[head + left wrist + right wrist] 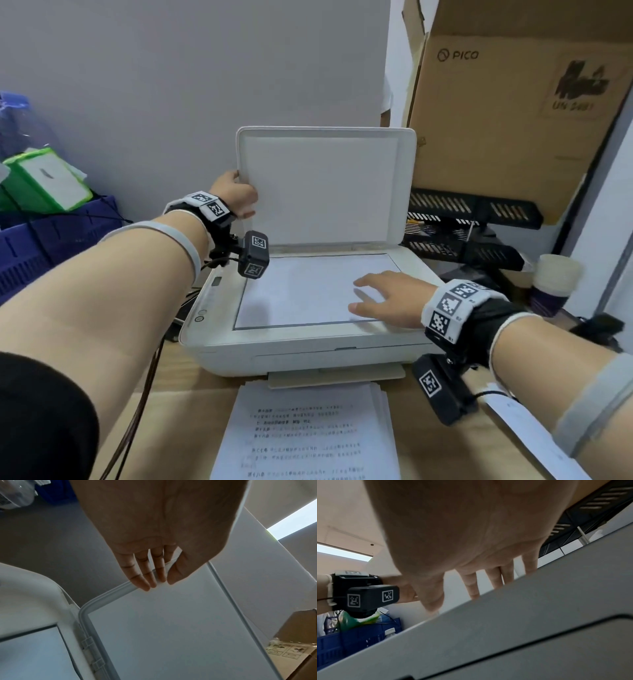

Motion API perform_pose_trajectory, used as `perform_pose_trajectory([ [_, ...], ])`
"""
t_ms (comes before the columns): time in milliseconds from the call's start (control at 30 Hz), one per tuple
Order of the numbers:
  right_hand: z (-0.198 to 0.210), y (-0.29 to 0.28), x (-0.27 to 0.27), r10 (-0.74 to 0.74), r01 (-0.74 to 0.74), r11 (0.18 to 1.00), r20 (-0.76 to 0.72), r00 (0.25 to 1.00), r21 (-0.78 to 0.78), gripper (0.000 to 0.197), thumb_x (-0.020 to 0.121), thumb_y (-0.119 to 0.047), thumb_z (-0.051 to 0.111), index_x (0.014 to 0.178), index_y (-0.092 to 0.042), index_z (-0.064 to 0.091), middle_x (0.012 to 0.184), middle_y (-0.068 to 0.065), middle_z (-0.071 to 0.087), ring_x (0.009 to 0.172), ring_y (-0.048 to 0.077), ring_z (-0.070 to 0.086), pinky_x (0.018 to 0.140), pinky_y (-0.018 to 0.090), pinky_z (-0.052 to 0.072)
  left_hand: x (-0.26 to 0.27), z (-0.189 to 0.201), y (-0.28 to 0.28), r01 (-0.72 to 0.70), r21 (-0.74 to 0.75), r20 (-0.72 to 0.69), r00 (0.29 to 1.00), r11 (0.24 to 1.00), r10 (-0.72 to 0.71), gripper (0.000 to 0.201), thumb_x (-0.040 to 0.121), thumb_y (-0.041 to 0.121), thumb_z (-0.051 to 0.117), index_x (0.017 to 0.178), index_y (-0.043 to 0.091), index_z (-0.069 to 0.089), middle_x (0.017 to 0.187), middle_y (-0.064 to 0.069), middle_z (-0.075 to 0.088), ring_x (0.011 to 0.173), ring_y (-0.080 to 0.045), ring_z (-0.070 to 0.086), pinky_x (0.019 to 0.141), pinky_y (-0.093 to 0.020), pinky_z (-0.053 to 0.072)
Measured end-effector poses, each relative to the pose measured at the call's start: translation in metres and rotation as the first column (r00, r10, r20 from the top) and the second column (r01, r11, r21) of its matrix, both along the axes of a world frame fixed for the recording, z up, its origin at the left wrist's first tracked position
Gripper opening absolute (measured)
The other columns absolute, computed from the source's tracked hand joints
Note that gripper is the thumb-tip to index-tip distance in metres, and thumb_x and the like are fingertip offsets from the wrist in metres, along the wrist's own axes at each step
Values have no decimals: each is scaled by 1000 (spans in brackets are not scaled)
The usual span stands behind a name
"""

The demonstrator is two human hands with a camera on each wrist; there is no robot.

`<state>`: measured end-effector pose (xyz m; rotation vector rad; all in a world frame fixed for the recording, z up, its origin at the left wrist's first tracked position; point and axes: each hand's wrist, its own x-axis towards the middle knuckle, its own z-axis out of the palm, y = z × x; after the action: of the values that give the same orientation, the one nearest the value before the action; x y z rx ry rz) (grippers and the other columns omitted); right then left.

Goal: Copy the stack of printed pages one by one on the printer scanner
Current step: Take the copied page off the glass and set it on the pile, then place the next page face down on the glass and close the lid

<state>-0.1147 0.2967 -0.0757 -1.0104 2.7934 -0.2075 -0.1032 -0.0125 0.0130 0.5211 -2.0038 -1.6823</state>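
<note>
I am pinching the raised scanner lid (322,185) at its edge with my left hand (236,195) while my right hand (387,298), fingers spread, is lying flat on the sheet (301,291) covering the printer (239,346) glass; the printed stack (308,435) is lying on the table (445,445) just before it.

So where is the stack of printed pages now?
In the head view, the stack of printed white pages lies on the wooden desk at bottom centre, just in front of the white printer, below its output tray.
</note>
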Motion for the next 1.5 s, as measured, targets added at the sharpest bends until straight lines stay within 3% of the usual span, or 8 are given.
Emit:
perform_pose_trajectory([
  [167, -4, 6, 10, 31, -32, 999, 33, 999, 35, 84, 83, -79, 44, 150, -30, 34, 154, -3, 38, 142, 20, 35, 116, 45, 29, 16, -8, 5, 35, -12, 12, 999, 999, -35, 77, 90, -7, 56, 154, 21, 25, 123, -5, 54, 108, -21, 54, 77, -38, 55],
  [333, -1, 20, 22, 81, -79, 994, -30, 996, 70, 108, 55, -96, 48, 147, -42, 33, 150, -10, 41, 139, 17, 37, 114, 46, 34, 48, -30, 23, 168, -108, 143, 978, 980, -152, 41, 95, 5, 58, 134, 17, 56, 129, -11, 60, 119, -23, 57, 91, -42, 53],
  [533, 13, 43, 54, 121, -136, 986, -152, 981, -94, 20, 92, -39, 64, 111, -36, 69, 112, -9, 67, 104, 15, 60, 92, 33, 49, 90, -38, 46, 376, -164, 280, 904, 912, -323, 24, 99, 20, 57, 121, 16, 66, 115, -7, 72, 114, -23, 65, 101, -41, 45],
  [667, 33, 77, 60, -137, 57, 905, -161, 977, -422, 28, 95, -29, 57, 72, -16, 66, 67, -2, 61, 66, 20, 57, 59, 31, 43, 107, -26, 70, 465, -86, 258, 865, 881, -432, 32, 97, 42, 56, 113, 17, 68, 107, -2, 75, 107, -20, 67, 101, -37, 44],
  [900, 44, 177, 51, -588, 464, 638, 0, 809, -615, 38, 93, -17, 53, 58, -16, 42, 58, 4, 42, 60, 25, 40, 52, 33, 25, 87, -9, 142, 581, 54, 103, 806, 812, -583, 85, 82, 80, 37, 120, 8, 62, 113, -14, 72, 105, -29, 70, 95, -43, 49],
  [1233, -11, 324, 102, -813, 784, 505, 105, 572, -360, 42, 92, -8, 54, 134, -13, 57, 130, 12, 61, 115, 33, 59, 92, 33, 46, 48, -64, 327, 741, -232, 326, 670, 630, -667, 18, 86, -3, 67, 100, 7, 63, 100, -17, 72, 84, -29, 74, 77, -42, 62],
  [1367, -44, 365, 116, -861, 855, 431, 154, 485, -288, 38, 91, -4, 52, 127, -14, 60, 125, 15, 64, 111, 34, 60, 88, 31, 46, 45, -106, 383, 756, -171, 391, 641, 632, -661, 45, 86, -7, 66, 121, 12, 45, 109, -13, 57, 72, -31, 72, 54, -35, 61],
  [1500, -69, 383, 121, -874, 873, 417, 150, 462, -254, 27, 87, -5, 52, 104, -24, 60, 117, 11, 66, 98, 30, 60, 82, 30, 45, 33, -149, 401, 751, -252, 532, 634, 610, -561, 46, 77, -2, 70, 113, 12, 45, 108, -9, 61, 85, -33, 72, 67, -43, 62],
])
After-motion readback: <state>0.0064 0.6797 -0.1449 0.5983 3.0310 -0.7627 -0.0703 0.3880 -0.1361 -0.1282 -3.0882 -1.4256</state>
